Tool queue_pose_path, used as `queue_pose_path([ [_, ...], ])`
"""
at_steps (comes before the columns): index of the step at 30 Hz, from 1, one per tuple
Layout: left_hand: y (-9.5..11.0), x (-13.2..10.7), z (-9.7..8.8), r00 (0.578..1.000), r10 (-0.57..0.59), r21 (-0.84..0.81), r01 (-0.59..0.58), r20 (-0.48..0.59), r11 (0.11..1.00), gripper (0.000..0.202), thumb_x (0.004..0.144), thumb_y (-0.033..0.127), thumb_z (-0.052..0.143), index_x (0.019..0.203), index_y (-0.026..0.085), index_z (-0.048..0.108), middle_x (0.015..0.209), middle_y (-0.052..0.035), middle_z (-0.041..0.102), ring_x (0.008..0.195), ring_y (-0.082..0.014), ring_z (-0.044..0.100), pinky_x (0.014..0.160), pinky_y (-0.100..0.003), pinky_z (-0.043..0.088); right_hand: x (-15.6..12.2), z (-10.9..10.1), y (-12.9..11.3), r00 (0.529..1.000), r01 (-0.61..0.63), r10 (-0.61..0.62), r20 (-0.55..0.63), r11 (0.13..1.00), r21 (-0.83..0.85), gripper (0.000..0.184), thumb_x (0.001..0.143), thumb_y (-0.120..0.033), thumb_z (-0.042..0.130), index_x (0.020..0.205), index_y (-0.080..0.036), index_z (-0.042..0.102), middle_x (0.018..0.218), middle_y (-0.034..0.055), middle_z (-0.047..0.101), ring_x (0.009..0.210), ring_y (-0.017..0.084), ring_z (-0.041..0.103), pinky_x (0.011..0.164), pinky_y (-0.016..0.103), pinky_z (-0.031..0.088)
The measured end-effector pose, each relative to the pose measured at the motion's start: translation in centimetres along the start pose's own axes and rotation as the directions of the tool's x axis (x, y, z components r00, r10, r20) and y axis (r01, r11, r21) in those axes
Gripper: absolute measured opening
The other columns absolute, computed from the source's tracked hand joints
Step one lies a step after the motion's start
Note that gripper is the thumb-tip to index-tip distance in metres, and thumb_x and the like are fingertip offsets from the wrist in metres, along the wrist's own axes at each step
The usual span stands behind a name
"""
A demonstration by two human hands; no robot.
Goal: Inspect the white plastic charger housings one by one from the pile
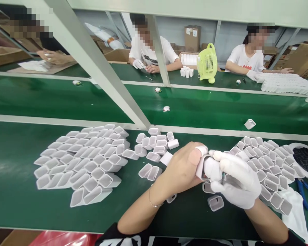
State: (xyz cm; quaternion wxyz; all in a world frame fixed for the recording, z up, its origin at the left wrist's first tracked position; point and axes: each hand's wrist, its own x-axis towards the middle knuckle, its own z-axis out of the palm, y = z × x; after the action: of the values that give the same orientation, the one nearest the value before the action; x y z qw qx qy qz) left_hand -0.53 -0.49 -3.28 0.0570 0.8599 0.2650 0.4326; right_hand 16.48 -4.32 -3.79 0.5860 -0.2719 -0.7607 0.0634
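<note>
My left hand (182, 167), bare but for a white cover on the thumb tip, is closed around a small white plastic housing (200, 170). Its open end faces right. My right hand (240, 179), in a white glove, pinches a rounded white part (212, 168) at that opening. How far the part sits inside is hidden by the fingers. Below the hands, a loose housing (216, 203) lies on the green bench. Open-topped housings (154, 140) stand loosely grouped just beyond my left hand.
Many housings fill a large block (87, 160) at left and another (272, 164) at right. Blue-handled pliers (303, 194) and a white cloth (295, 208) lie far right. A slanted metal post (100, 65) crosses ahead. Beyond the green conveyor (113, 106) sit several co-workers, near a green fan (207, 63).
</note>
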Motion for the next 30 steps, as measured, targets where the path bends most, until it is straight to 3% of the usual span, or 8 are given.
queue_pose_path([
  [5,0.1,-0.1,-0.3,1.000,-0.005,-0.029,0.004,-0.014,1.000,0.014,0.084,0.020,0.052,0.096,0.019,0.045,0.086,-0.0059,0.059,0.068,-0.0166,0.053,0.058,-0.029,0.047,1.0,-0.6,-0.6,0.984,0.147,-0.131,0.124,0.981,-0.126,0.062,0.087,-0.009,0.061,0.145,-0.016,0.041,0.092,0.0059,0.075,0.087,0.020,0.074,0.079,0.031,0.065],
  [11,0.3,-0.2,-0.4,0.999,0.035,0.017,-0.034,-0.013,0.999,0.013,0.083,0.014,0.050,0.093,0.017,0.044,0.084,-0.0070,0.058,0.066,-0.0165,0.048,0.056,-0.028,0.044,0.4,-1.0,-0.8,0.972,0.214,-0.188,0.138,0.954,-0.208,0.061,0.084,-0.011,0.067,0.140,-0.009,0.045,0.094,0.0101,0.074,0.092,0.022,0.073,0.090,0.034,0.061],
  [15,0.1,-0.1,-0.2,0.998,0.068,0.019,-0.067,-0.009,0.998,0.014,0.085,0.016,0.049,0.097,0.018,0.043,0.086,-0.0069,0.059,0.068,-0.0174,0.048,0.058,-0.030,0.043,-0.1,-0.6,-0.3,0.973,0.079,-0.039,0.227,0.983,-0.166,0.061,0.080,-0.017,0.074,0.136,-0.024,0.052,0.118,0.0093,0.069,0.111,0.027,0.066,0.096,0.042,0.057],
  [17,0.0,-0.1,0.1,0.997,0.078,0.031,-0.078,-0.005,0.997,0.017,0.086,0.018,0.051,0.101,0.018,0.042,0.089,-0.0067,0.059,0.074,-0.0192,0.050,0.063,-0.031,0.043,-0.1,-0.2,-0.2,0.957,-0.144,0.153,0.247,0.988,-0.052,0.073,0.078,-0.026,0.076,0.143,-0.031,0.043,0.135,0.0089,0.059,0.125,0.031,0.056,0.100,0.048,0.053],
  [19,-0.2,-0.1,0.5,0.996,0.095,0.064,-0.094,-0.003,0.993,0.021,0.085,0.022,0.054,0.103,0.019,0.041,0.093,-0.0076,0.060,0.084,-0.0219,0.051,0.071,-0.035,0.043,0.1,0.4,-0.2,0.840,-0.502,0.455,0.296,0.858,0.106,0.080,0.082,-0.029,0.071,0.150,-0.032,0.029,0.141,0.0096,0.053,0.127,0.031,0.054,0.100,0.049,0.053],
  [22,-0.4,-0.3,1.1,0.992,0.124,0.110,-0.125,0.015,0.986,0.025,0.085,0.026,0.057,0.102,0.018,0.041,0.101,-0.0116,0.059,0.094,-0.0253,0.048,0.080,-0.040,0.041,0.5,1.0,-0.1,0.548,-0.836,0.718,0.429,0.488,0.252,0.068,0.085,-0.026,0.063,0.147,-0.027,0.034,0.129,0.0090,0.061,0.116,0.025,0.063,0.094,0.041,0.055],
  [24,-0.7,-0.4,1.4,0.989,0.138,0.122,-0.142,0.046,0.982,0.026,0.085,0.028,0.057,0.103,0.017,0.042,0.106,-0.0140,0.058,0.096,-0.0265,0.047,0.082,-0.041,0.039,0.7,1.2,0.1,0.506,-0.862,0.733,0.454,0.403,0.309,0.059,0.082,-0.028,0.066,0.137,-0.026,0.046,0.121,0.0075,0.064,0.112,0.024,0.064,0.092,0.038,0.055],
  [30,-1.2,-0.1,0.6,0.944,0.190,0.011,-0.201,0.268,0.980,0.042,0.090,0.046,0.056,0.115,0.013,0.046,0.113,-0.0161,0.061,0.101,-0.0289,0.049,0.084,-0.043,0.034,0.4,1.8,0.6,0.483,-0.857,0.824,0.297,0.374,0.356,0.033,0.073,-0.023,0.066,0.103,-0.025,0.052,0.092,0.0004,0.063,0.079,0.016,0.064,0.067,0.030,0.056],
])
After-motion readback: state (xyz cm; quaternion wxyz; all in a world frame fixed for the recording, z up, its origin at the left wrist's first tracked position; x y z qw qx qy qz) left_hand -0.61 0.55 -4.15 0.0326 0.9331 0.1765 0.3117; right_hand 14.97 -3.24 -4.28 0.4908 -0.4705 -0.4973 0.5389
